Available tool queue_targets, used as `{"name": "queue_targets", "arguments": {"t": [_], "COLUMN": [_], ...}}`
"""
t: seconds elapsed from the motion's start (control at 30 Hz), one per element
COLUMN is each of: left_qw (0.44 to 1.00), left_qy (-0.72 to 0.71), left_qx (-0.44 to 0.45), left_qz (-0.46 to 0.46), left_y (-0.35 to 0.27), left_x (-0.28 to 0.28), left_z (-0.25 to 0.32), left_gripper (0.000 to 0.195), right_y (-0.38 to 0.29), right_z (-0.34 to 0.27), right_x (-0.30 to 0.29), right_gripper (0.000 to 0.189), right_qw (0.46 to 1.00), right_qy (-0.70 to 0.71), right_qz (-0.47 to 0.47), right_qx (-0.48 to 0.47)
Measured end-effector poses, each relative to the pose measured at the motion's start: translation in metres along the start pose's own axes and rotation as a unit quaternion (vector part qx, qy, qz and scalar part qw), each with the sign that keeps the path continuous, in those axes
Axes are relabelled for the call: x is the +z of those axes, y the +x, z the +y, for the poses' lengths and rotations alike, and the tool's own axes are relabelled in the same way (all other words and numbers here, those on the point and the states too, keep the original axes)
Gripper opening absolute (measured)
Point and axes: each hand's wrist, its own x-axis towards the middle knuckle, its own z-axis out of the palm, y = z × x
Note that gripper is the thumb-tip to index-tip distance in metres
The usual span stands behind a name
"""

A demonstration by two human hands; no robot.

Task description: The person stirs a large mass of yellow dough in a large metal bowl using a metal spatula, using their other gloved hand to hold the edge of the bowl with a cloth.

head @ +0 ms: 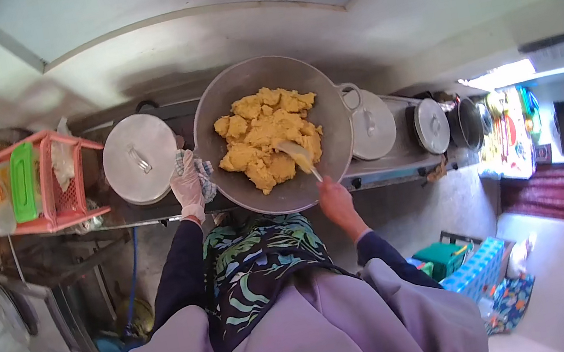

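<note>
A wide metal wok (286,201) sits on the stove before me, with a lumpy yellow dough-like mass (275,132) in its middle. My left hand (188,189), in a clear plastic glove, grips a checked cloth (205,177) against the wok's left side. The cloth hides the handle there. My right hand (338,201), ungloved, is closed around the handle of a spatula (301,158). Its pale blade rests against the right part of the mass. A loop handle (352,96) on the wok's right side is uncovered.
Left of the wok stands a lidded metal pot (140,159); right of it are another lidded pot (372,127), a smaller one (431,127) and a dark pan (465,125). A pink plastic rack (68,203) holds a green-lidded container (24,183). Stove knobs (356,183) line the front edge.
</note>
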Motion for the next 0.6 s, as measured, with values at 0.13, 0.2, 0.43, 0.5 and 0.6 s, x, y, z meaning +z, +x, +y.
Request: {"name": "queue_targets", "arguments": {"t": [0.13,0.2,0.43,0.5,0.6], "left_qw": [0.998,0.999,0.996,0.997,0.998], "left_qy": [-0.037,-0.038,-0.003,0.001,0.026], "left_qx": [-0.046,-0.038,-0.034,-0.065,-0.052], "left_qz": [-0.001,-0.002,-0.084,-0.051,-0.015], "left_y": [0.005,0.007,0.009,0.002,0.013], "left_x": [-0.006,-0.018,0.009,0.012,-0.025], "left_z": [0.001,0.006,-0.021,-0.012,-0.001], "left_gripper": [0.012,0.012,0.014,0.014,0.014], "right_y": [-0.047,-0.04,0.071,0.085,0.082], "right_z": [-0.022,-0.06,0.07,0.05,-0.017], "right_x": [-0.028,-0.049,0.147,0.148,0.11], "right_gripper": [0.021,0.025,0.007,0.007,0.011], "right_qw": [0.834,0.676,0.975,0.981,0.991], "right_qy": [0.382,0.486,-0.217,-0.153,0.005], "right_qz": [-0.086,-0.128,0.04,0.107,0.106], "right_qx": [0.389,0.539,-0.031,0.047,0.087]}}
